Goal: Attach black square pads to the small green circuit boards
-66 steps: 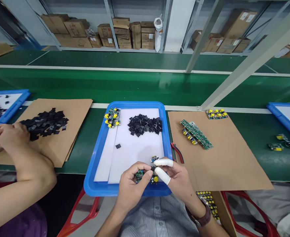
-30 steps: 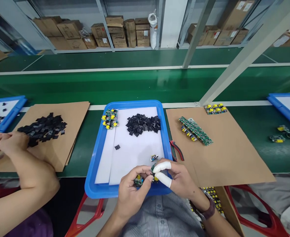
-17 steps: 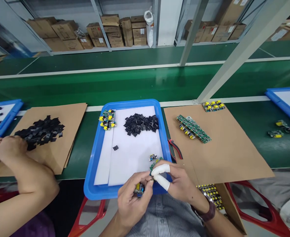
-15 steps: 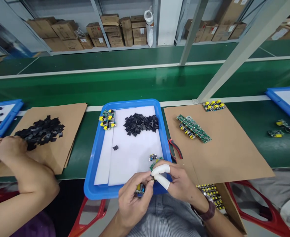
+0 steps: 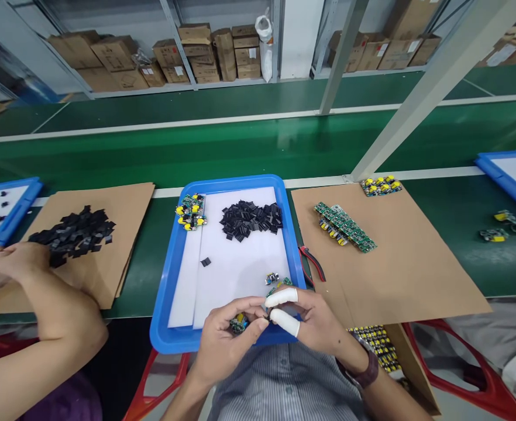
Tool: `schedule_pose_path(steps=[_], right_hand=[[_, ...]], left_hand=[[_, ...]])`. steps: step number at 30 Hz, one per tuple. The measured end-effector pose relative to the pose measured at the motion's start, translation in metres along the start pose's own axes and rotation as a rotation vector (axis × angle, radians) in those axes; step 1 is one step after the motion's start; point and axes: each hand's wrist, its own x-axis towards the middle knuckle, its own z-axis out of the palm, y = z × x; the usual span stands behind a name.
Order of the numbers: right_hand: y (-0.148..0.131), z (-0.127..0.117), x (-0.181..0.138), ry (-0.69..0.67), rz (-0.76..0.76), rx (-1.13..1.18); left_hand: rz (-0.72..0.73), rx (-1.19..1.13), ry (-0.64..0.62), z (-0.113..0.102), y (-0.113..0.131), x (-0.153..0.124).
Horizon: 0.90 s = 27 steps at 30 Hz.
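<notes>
My left hand is closed around a small circuit board with yellow and blue parts, over the near edge of the blue tray. Two fingers of my right hand wear white finger cots. Their tips are pinched together against my left fingertips, and what lies between them is too small to make out. Just beyond, a small component board rests on white paper, and a green board is partly hidden behind my right fingers. A heap of black square pieces and one loose black piece lie in the tray.
Yellow-topped boards sit at the tray's far left corner. Red-handled pliers lie right of the tray, beside cardboard bearing green board strips. At left, a co-worker's arm reaches toward a black heap. A slanted post stands behind.
My left hand has shifted slightly left with its board, and the board has turned in its grasp. My right fingertips have moved slightly left. The co-worker's hand has moved a little.
</notes>
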Motion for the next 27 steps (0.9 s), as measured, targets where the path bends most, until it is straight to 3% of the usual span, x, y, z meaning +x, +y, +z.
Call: schedule_pose_path(steps=[4, 9, 14, 19, 24, 27], right_hand=[[-0.001, 0.001, 0.000, -0.038, 0.032, 0.116], [-0.004, 0.003, 0.001, -0.026, 0.009, 0.171], [0.000, 0.007, -0.002, 0.030, 0.015, 0.087], [0.003, 0.014, -0.004, 0.096, -0.072, -0.056], [0.005, 0.022, -0.007, 0.193, -0.176, -0.219], [0.008, 0.020, -0.010, 0.201, -0.144, -0.145]], left_hand=[[-0.012, 0.034, -0.051, -0.003, 0.004, 0.000], [0.034, 0.098, -0.017, 0.001, 0.003, 0.002], [0.085, 0.226, 0.063, 0.006, 0.008, 0.001], [0.134, 0.306, 0.183, 0.016, 0.006, -0.007], [0.322, 0.388, 0.370, 0.032, -0.003, -0.015], [0.226, 0.316, 0.314, 0.026, -0.004, -0.011]])
